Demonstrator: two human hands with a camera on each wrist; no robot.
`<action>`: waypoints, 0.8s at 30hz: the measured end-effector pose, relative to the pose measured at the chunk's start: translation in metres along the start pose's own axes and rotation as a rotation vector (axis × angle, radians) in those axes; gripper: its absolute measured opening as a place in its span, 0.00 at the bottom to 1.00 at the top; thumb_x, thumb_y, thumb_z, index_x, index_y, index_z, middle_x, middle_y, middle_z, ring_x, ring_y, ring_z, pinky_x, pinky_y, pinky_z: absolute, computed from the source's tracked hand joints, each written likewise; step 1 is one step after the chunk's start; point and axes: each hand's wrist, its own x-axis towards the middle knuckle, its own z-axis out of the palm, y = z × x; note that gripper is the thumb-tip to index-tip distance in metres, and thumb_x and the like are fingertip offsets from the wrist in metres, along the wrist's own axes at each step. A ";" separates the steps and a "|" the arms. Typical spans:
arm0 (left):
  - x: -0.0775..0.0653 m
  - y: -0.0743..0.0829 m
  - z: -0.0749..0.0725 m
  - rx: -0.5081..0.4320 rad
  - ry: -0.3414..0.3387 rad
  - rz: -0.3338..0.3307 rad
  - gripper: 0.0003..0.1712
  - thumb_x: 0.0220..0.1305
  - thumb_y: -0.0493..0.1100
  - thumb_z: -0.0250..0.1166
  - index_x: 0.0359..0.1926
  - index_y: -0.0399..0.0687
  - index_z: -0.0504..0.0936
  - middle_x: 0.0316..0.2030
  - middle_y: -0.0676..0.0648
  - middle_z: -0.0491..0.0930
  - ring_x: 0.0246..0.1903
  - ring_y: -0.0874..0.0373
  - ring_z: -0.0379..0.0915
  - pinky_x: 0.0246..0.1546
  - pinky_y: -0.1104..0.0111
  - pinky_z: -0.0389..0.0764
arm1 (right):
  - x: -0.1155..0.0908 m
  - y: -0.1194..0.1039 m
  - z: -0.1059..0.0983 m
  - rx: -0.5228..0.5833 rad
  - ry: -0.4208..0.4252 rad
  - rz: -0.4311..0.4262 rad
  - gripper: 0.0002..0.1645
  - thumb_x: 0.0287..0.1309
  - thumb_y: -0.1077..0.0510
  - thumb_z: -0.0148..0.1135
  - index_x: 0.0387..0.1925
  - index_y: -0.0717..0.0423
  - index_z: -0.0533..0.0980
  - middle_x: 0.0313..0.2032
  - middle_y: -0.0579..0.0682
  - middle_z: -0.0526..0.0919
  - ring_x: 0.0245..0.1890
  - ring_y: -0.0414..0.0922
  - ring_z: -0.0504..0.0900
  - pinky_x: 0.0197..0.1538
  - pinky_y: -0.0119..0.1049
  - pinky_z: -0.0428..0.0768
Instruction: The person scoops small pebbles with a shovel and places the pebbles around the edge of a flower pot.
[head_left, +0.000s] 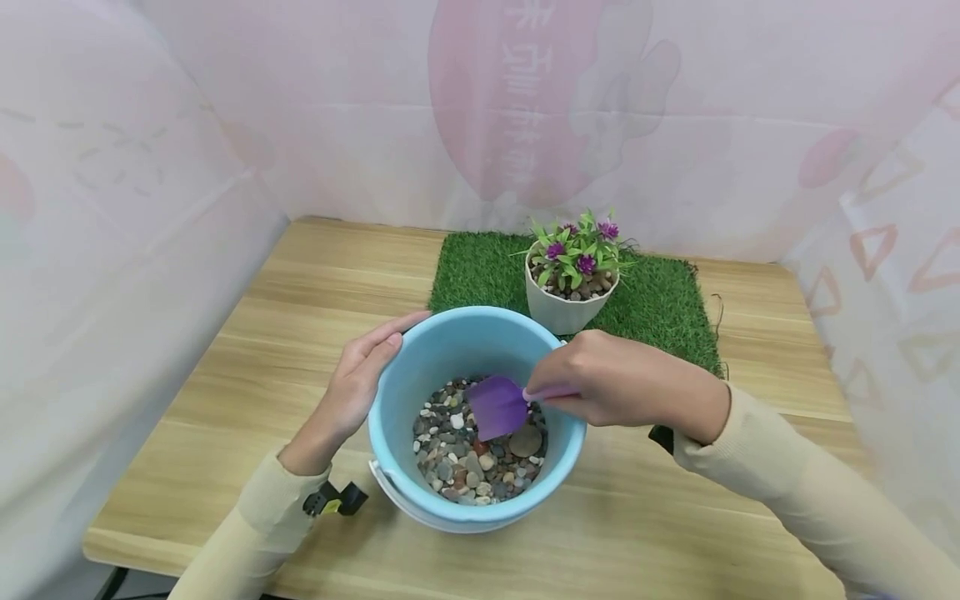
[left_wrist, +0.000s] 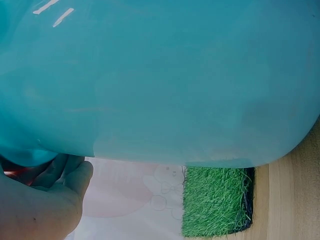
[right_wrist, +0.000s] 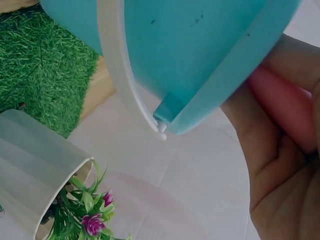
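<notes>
A light blue bucket stands on the table with pebbles covering its bottom. My left hand holds its rim at the left, thumb at the edge and fingers along the outside; the left wrist view shows the fingers at the rim. With my right hand I grip the handle of a purple toy shovel over the bucket's right side. Its blade hangs inside the bucket, overlapping the pebbles in the head view. In the right wrist view, the curled right hand is beside the rim, the blade hidden.
Behind the bucket, a white pot of purple flowers stands on a green artificial grass mat. The bucket's white handle hangs down outside. Printed cloth encloses the wooden table at the back and sides.
</notes>
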 end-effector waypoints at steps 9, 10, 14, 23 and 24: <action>-0.001 0.000 0.000 0.003 0.004 0.004 0.26 0.86 0.44 0.44 0.74 0.36 0.72 0.69 0.33 0.77 0.51 0.50 0.89 0.46 0.50 0.94 | 0.012 0.003 0.010 -0.050 -0.055 -0.009 0.07 0.63 0.68 0.71 0.41 0.59 0.89 0.37 0.48 0.93 0.37 0.40 0.93 0.47 0.22 0.91; -0.001 0.000 0.000 0.004 0.004 0.004 0.26 0.87 0.44 0.44 0.74 0.36 0.72 0.69 0.33 0.77 0.51 0.51 0.89 0.47 0.51 0.94 | 0.014 0.003 0.010 -0.055 -0.061 -0.007 0.06 0.63 0.67 0.71 0.41 0.59 0.89 0.37 0.48 0.93 0.37 0.40 0.93 0.47 0.22 0.91; -0.001 -0.001 0.000 0.006 0.009 0.004 0.26 0.87 0.44 0.44 0.74 0.35 0.72 0.70 0.33 0.76 0.52 0.52 0.89 0.47 0.53 0.94 | 0.019 0.003 0.011 -0.046 -0.077 0.021 0.06 0.62 0.67 0.72 0.40 0.59 0.90 0.37 0.50 0.94 0.38 0.41 0.93 0.48 0.22 0.91; -0.001 -0.001 -0.001 0.008 0.002 0.020 0.26 0.87 0.43 0.43 0.74 0.32 0.71 0.70 0.33 0.76 0.52 0.49 0.89 0.47 0.50 0.94 | 0.042 0.002 0.028 0.008 -0.139 0.056 0.07 0.66 0.65 0.70 0.30 0.54 0.87 0.28 0.45 0.90 0.27 0.35 0.87 0.39 0.18 0.87; -0.001 -0.001 -0.002 0.012 0.001 0.020 0.26 0.87 0.43 0.43 0.74 0.32 0.71 0.70 0.33 0.76 0.52 0.48 0.89 0.47 0.50 0.94 | 0.045 0.002 0.029 -0.003 -0.132 0.049 0.09 0.65 0.65 0.70 0.29 0.54 0.86 0.27 0.45 0.90 0.25 0.35 0.86 0.38 0.18 0.87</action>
